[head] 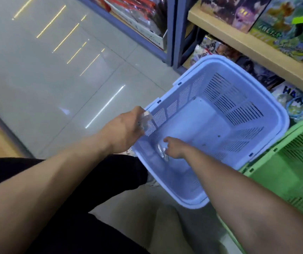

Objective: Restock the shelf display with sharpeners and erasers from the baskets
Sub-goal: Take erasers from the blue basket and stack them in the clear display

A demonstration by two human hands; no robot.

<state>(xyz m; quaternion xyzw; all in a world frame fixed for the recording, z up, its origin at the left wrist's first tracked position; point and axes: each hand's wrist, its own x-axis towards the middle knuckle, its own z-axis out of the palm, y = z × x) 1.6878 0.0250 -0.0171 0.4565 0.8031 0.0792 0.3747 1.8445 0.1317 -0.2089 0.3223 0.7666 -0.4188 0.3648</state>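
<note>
Head-worn view: one wide-angle camera looking steeply down.
The camera sits above and slightly behind the blue basket (pixel 220 136), facing forward and down. It is near enough that the basket fills the middle of the frame. Floor tiles (pixel 55 79) spread to the left of the basket, a wooden shelf (pixel 256 57) runs beyond it, and a green basket (pixel 293 171) lies just beside it at lower right.

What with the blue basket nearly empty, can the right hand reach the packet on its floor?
Probably yes: the right hand is inside the basket, fingers at the packet, with nothing over it. The left hand grips the rim.
</note>
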